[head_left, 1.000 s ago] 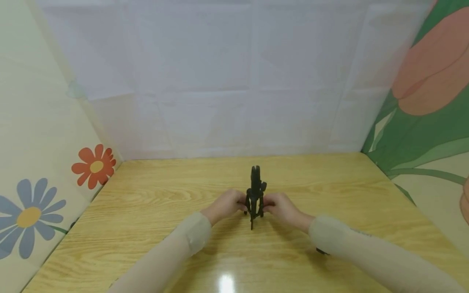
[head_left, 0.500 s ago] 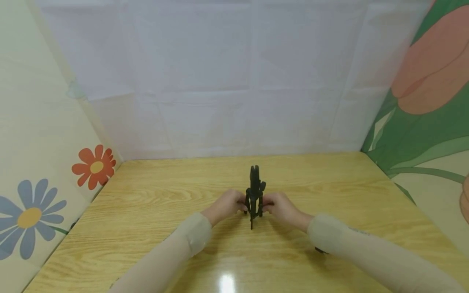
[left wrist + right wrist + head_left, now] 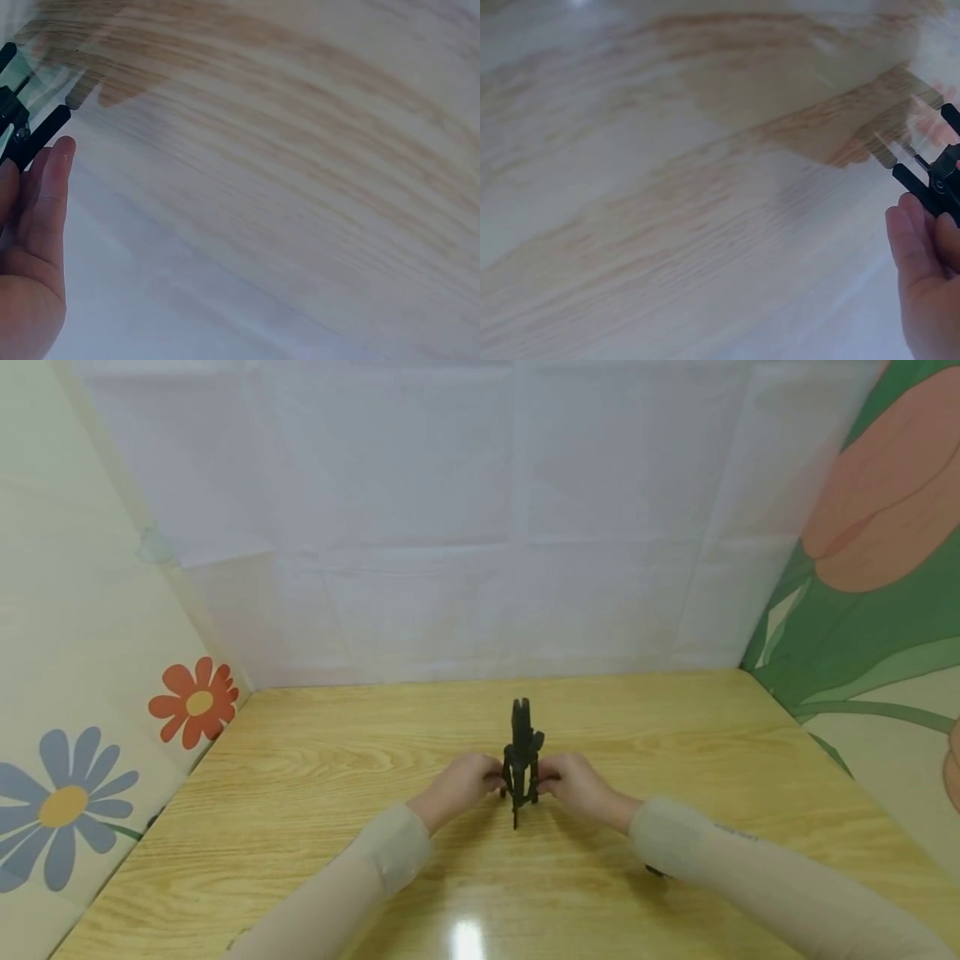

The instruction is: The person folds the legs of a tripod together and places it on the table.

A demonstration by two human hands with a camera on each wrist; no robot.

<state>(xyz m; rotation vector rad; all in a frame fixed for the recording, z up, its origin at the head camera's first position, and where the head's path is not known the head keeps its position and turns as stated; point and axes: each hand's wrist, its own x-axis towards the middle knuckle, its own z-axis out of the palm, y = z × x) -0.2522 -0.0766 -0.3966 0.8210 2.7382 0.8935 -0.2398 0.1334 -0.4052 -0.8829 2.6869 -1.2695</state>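
A small black tripod (image 3: 522, 745) stands upright over the middle of the table, its legs downward and slightly spread. My left hand (image 3: 463, 783) pinches the leg on its left side between thumb and fingers. On the other side, my right hand (image 3: 579, 785) pinches the right leg low down. The left wrist view has a black leg (image 3: 46, 135) held between thumb and fingertips at the left edge. Another leg (image 3: 916, 187) lies in the right fingers at the right edge of the right wrist view. The rest of the tripod is cut off in both wrist views.
The wood-grain table (image 3: 315, 735) is glossy and reflects light near its front. A white sheet (image 3: 420, 527) hangs behind it, and flower-patterned cloths (image 3: 75, 610) flank both sides. A small dark object (image 3: 657, 871) shows beneath the right sleeve (image 3: 671, 839).
Both hands keep their grip on the tripod legs and stay in almost the same place. The left forearm has shifted very slightly.
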